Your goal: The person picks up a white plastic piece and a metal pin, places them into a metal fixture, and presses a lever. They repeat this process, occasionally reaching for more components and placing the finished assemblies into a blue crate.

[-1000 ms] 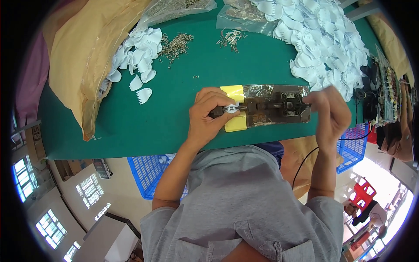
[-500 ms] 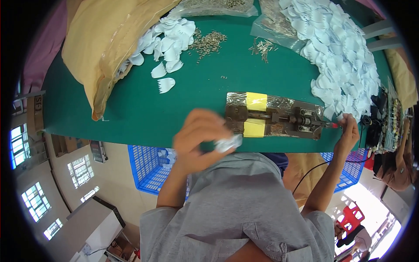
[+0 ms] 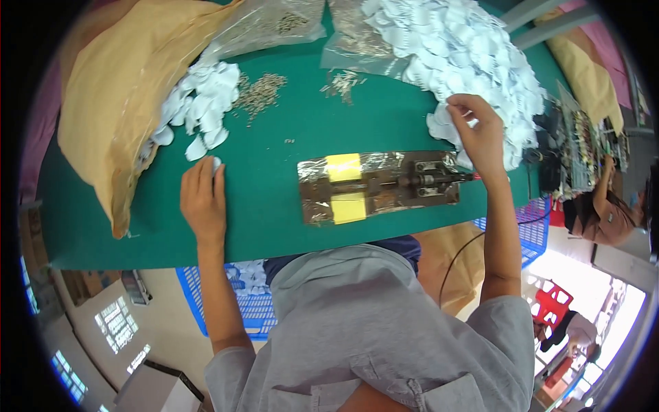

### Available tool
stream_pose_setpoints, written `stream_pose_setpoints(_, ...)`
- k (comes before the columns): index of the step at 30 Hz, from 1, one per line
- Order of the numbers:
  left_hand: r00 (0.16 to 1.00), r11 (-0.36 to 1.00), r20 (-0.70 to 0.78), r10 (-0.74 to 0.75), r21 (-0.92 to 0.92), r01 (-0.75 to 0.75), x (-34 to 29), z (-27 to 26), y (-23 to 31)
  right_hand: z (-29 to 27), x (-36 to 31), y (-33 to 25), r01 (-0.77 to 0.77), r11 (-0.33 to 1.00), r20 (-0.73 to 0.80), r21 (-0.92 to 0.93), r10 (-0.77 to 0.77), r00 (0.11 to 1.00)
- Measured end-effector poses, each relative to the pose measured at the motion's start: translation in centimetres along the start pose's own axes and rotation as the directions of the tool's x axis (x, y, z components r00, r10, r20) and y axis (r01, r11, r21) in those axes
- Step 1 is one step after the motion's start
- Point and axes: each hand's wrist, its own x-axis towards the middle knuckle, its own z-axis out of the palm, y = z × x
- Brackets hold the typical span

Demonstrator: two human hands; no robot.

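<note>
My left hand (image 3: 204, 199) rests on the green table, its fingers closed over a white toothed piece (image 3: 217, 163) whose edge shows at the fingertips. Just beyond lies a small heap of white pieces (image 3: 206, 96). My right hand (image 3: 482, 134) is at the near-left edge of a large white pile (image 3: 473, 55). Its thumb and index finger pinch together there at a piece, mostly lost against the pile. Between my arms lies a dark hand-operated clamp fixture (image 3: 384, 185) on a tape-wrapped base with a yellow strip (image 3: 349, 206). My right wrist partly hides its red-tipped end.
A large yellow sack (image 3: 117, 103) stands at the left. Small metal pins (image 3: 261, 93) and paler pins (image 3: 345, 84) lie loose near clear bags (image 3: 268, 34). Blue baskets (image 3: 192, 288) sit below the table edge; a black cable (image 3: 453, 257) hangs at the right. Another person (image 3: 604, 220) is at far right.
My left hand has moved left, from the table's front middle to the small heap; the white piece it held there is gone from view. My right hand has moved farther up the pile. The view has shifted.
</note>
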Motion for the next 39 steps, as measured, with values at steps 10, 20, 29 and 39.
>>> stream_pose_setpoints(10,0.833,0.633,0.104,-0.544,-0.601,0.488,1.4,-2.9,3.6,-2.2,0.6,-0.1,0.542,0.774,0.570,-0.328,-0.296,0.767)
stream_pose_setpoints(20,0.930,0.750,0.188,0.316,-0.649,-0.123,2.1,-4.1,16.3,-0.6,1.3,-6.4,0.042,0.984,0.458,0.173,-0.118,0.881)
stream_pose_setpoints(29,0.964,0.885,0.055,0.262,-0.412,-0.217,0.5,-1.8,16.8,5.2,-2.9,-8.7,0.290,0.943,0.544,0.162,-0.330,0.772)
stream_pose_setpoints(39,0.946,0.751,0.293,0.136,-0.654,0.095,1.6,-0.5,15.3,5.0,-3.5,-9.4,0.231,0.940,0.508,0.251,-0.331,0.795)
